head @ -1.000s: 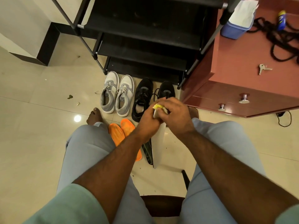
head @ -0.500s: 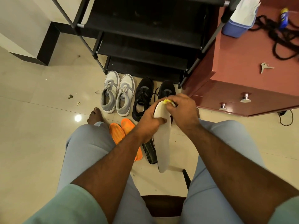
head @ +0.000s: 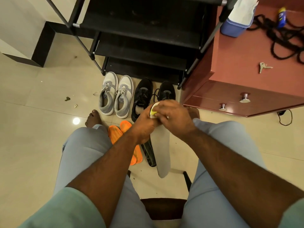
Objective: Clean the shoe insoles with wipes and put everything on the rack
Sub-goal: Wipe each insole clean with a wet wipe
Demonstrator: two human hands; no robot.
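Two hands met at the middle of the frame, over my knees. My left hand [head: 144, 124] gripped the grey insole [head: 162, 150] near its upper end, fingers curled round it, so that the insole hung down between my legs, its lower tip near the chair [head: 164, 206] edge. My right hand [head: 174, 116] was curled over the top of the insole, pressing a wipe [head: 153, 111] against it; only a small white and yellow bit of the wipe showed between the two hands.

Below the hands, on the floor [head: 41, 129], lay two orange insoles [head: 118, 135] side by side, partly hidden by my left arm, and a dark insole [head: 149, 153] just beside the grey one. Above them, a pair of grey shoes [head: 115, 94] and a pair of black shoes [head: 153, 94] stood in a row, toes toward the black rack [head: 144, 40] at the top centre. My bare foot [head: 93, 118] showed left of the grey shoes, and some scraps [head: 67, 99] lay on the tiles farther left.

At the upper right stood a reddish cabinet [head: 238, 89] with two metal knobs. On its top were a blue box [head: 232, 28] with white tissue sticking out, a tangle of black cord [head: 283, 41], a small blue and yellow bottle [head: 281, 17] and keys [head: 264, 66].
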